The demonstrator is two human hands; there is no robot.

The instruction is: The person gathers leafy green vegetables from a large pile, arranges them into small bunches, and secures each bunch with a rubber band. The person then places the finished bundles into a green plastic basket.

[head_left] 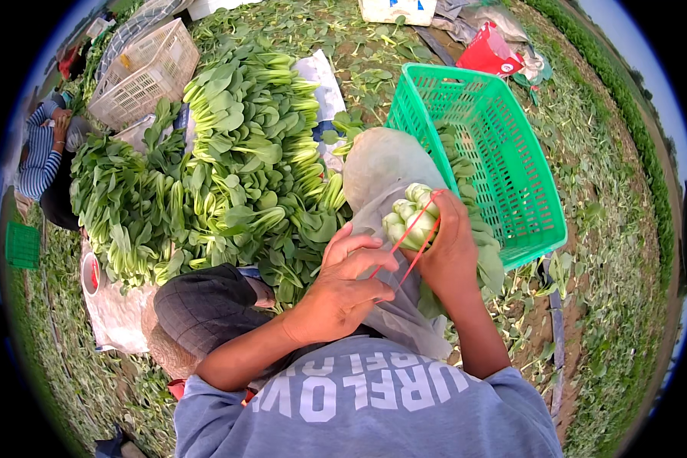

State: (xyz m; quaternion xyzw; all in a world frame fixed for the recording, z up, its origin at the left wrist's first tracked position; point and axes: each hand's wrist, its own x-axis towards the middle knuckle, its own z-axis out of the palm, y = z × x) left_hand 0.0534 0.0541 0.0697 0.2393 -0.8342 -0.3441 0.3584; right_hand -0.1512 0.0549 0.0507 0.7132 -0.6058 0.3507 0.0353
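Note:
My right hand (447, 246) grips a bunch of bok choy (411, 220), its pale stem ends turned towards my left hand and its leaves hanging down on the far side. A red rubber band (415, 256) runs stretched from the bunch to my left hand (343, 280), whose fingers hold its near end. Under the bunch is a translucent plastic sheet (386, 263) over my knee. Just beyond my right hand stands a green plastic crate (509, 172) with some leafy greens along its near side.
Piled bok choy (240, 154) covers the ground ahead and left. A white bowl (91, 273) with red bands stands left, below a seated person (44, 143). A beige crate (149, 80) is behind the pile; a red bag (488, 52) lies beyond the green crate. Loose leaves litter the soil.

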